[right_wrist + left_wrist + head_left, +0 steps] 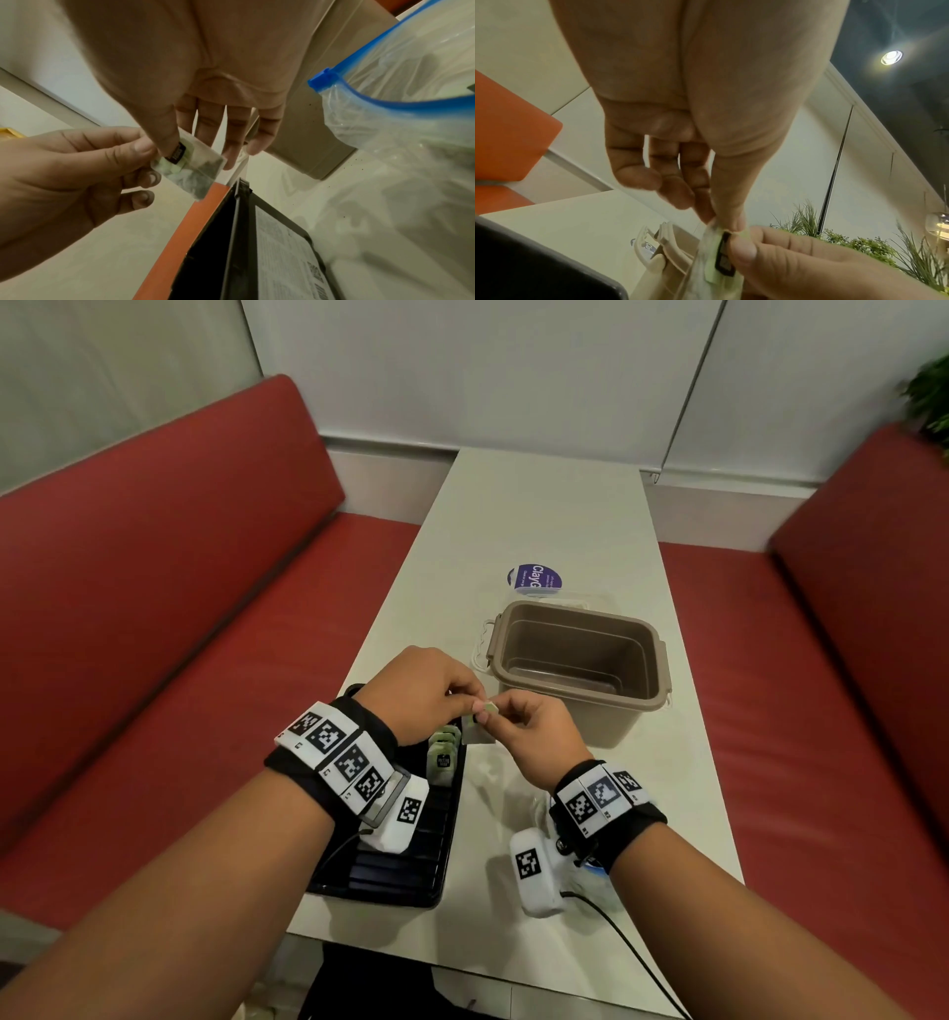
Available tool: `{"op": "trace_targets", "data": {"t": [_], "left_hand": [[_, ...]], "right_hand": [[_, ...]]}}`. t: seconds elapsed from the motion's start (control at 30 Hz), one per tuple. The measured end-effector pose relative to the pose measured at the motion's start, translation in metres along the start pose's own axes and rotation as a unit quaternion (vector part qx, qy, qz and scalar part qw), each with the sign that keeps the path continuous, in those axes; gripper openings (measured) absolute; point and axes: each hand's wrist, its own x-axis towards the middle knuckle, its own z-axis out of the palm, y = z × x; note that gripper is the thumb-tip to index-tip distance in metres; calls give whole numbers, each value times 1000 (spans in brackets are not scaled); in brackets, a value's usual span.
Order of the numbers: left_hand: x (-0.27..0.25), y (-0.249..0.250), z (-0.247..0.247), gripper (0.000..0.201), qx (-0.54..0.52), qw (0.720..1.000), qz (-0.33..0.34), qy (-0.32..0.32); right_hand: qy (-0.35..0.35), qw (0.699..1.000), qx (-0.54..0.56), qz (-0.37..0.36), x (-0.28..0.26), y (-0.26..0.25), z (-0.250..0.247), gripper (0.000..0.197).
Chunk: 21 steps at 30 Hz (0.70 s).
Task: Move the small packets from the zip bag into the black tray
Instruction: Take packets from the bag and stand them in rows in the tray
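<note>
Both hands meet above the far end of the black tray point(375, 898), each pinching the same small clear packet point(477, 732) with a green label. My left hand point(470, 706) holds its top edge between thumb and forefinger. My right hand point(500, 716) pinches the label beside it. The packet point(195, 170) hangs free with dark bits inside and also shows close up point(718, 263). Several packets point(444, 757) stand in a row at the tray's far end. The clear zip bag point(385, 105) with a blue zip lies open on the table to the right of the tray.
An open beige bin point(580, 670) stands just beyond my hands, with a clear lid bearing a purple label point(534, 580) behind it. Red benches point(154, 608) flank the narrow white table point(539, 505). A cable point(631, 947) trails from my right wrist.
</note>
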Motion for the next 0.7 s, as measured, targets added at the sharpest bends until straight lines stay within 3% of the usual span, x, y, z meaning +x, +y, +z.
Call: {"op": "trace_targets", "data": {"t": [0.13, 0.57, 0.7], "left_hand": [[1, -4, -1, 8, -26, 999, -22, 24], [-8, -32, 12, 25, -39, 992, -120, -28], [-5, -53, 23, 13, -56, 978, -193, -54]], "right_hand": [[4, 1000, 1, -2, 3, 2, -1, 9], [1, 1000, 5, 6, 12, -6, 15, 6], [-22, 993, -98, 57, 13, 2, 19, 31]]}}
